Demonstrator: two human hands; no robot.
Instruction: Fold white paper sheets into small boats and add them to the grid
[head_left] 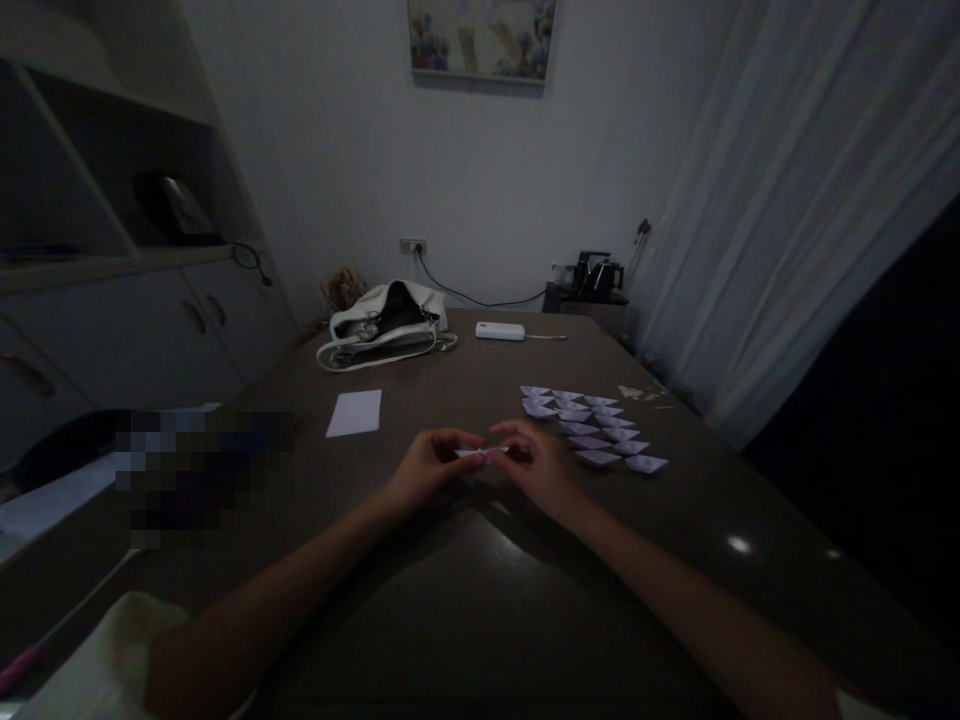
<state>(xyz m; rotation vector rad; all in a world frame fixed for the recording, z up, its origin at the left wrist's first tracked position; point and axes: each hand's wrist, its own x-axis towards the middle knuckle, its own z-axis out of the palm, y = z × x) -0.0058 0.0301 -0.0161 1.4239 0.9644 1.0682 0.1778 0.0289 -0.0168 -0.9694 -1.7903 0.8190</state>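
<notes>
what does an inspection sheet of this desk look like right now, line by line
surface: dark table, dimly lit, glossy with light spots
job's things: small folded paper pinched between both hands; group of folded papers lying in rows to the right; blank paper sheet lying flat to the left
clutter: white handbag and white power bank at the far edge
grippers: left hand and right hand both gripping the small folded paper just above the table
cables: black cable from the wall socket; short lead on the power bank
surroundings: cabinet, curtain, picture, kettle
</notes>
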